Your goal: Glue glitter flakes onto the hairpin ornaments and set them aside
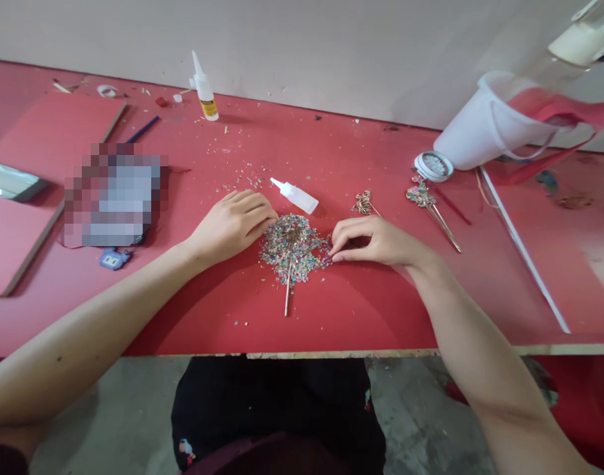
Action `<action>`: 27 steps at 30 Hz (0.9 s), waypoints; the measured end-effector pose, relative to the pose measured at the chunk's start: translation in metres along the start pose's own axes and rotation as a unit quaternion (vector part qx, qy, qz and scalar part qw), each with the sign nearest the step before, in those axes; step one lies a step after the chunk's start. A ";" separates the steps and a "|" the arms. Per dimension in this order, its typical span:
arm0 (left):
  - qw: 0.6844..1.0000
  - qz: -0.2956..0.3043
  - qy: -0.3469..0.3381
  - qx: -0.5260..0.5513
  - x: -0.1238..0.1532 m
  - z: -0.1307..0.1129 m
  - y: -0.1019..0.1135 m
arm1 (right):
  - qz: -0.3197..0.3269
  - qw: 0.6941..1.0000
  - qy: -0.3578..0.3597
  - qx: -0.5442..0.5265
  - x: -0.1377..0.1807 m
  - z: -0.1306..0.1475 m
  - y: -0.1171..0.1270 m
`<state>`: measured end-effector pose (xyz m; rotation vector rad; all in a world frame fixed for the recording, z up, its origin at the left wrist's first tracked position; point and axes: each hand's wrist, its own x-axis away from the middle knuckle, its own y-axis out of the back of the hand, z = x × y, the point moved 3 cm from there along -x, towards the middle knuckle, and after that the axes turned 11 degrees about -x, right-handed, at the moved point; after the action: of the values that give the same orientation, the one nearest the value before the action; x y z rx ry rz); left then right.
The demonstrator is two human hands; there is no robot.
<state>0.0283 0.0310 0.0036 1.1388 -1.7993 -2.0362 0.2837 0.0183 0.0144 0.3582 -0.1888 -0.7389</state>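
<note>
A loose pile of small multicoloured chips (276, 254) lies near the table's front edge. In it rests a gold hair stick (287, 297), its stem toward me and its head partly covered by chips. At the pile's upper left edge my left hand (239, 218) is closed, fingers curled down and tips partly hidden. On the other side, my right hand (366, 239) pinches thumb and forefinger together by the chips; whatever is between them is too small to name. Just behind the pile, a small white nozzle bottle (299, 196) lies on its side.
Beyond my right hand lie a gold filigree hairpin (363, 202) and a chip-covered hairpin (421, 194). A white bucket (472, 128) leans at the back right. A glue bottle (206, 99) stands near the wall. A blurred-out flat object (126, 198) lies left, by a board (39, 152).
</note>
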 end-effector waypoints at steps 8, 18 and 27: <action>1.000 0.002 0.001 0.005 0.000 0.000 -0.001 | 0.001 1.000 0.008 0.001 0.000 0.000 -0.001; 1.000 0.003 -0.001 0.001 0.001 0.000 0.000 | 0.007 1.000 -0.004 -0.006 -0.001 0.000 -0.003; 1.000 0.002 -0.007 -0.004 0.002 0.001 -0.001 | 0.002 1.000 0.002 -0.005 -0.001 0.000 -0.004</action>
<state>0.0272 0.0308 0.0018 1.1209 -1.7956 -2.0520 0.2807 0.0159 0.0133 0.3488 -0.1820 -0.7356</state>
